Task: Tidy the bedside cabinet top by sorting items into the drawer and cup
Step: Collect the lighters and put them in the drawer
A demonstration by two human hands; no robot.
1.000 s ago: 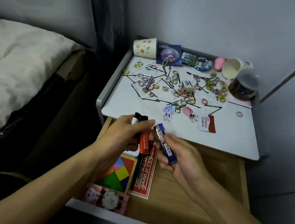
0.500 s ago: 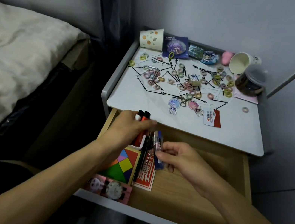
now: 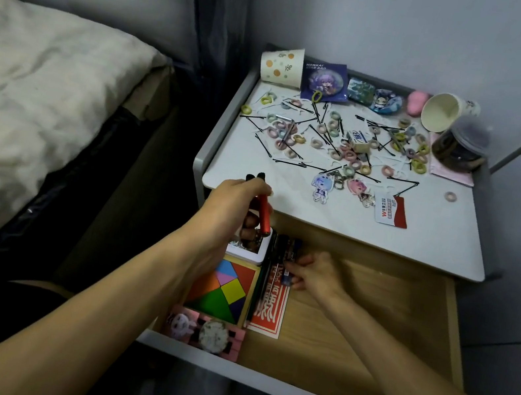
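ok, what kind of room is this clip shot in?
Most likely a bedroom. A bed with pale bedding sits on the left. Beside it a bedside cabinet stands against the wall with its drawer pulled open. Hair ties and hairpins litter the top.

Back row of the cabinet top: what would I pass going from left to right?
Spotted paper cup, purple character badge, green patterned badge, blue character badge, pink blob, tipped-over paper cup.
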